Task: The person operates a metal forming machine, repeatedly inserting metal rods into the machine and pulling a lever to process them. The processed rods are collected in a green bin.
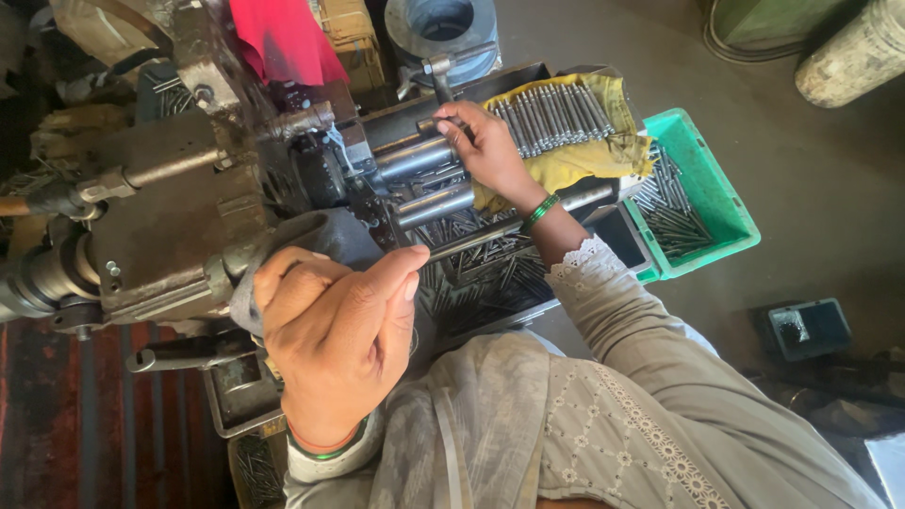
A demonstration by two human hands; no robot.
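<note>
I see a green bin point(726, 203) at three o'clock, rods point(556, 113) on yellow cloth point(584, 155) at one. My left hand point(335, 335) is clenched on the machine point(179, 217) lever point(283, 240); my right hand point(485, 141), reaching forward, pinches a pin point(429, 123).

A thin grey steel rod point(476, 238) lies nearly level at the picture's centre, tilted slightly up toward three o'clock, its near end pinched at the left hand's point(330, 339) thumb tip. At twelve o'clock, the right hand point(485, 141) holds a short grey metal pin point(436, 123) against the grimy machine's steel cylinders point(419, 155).
</note>
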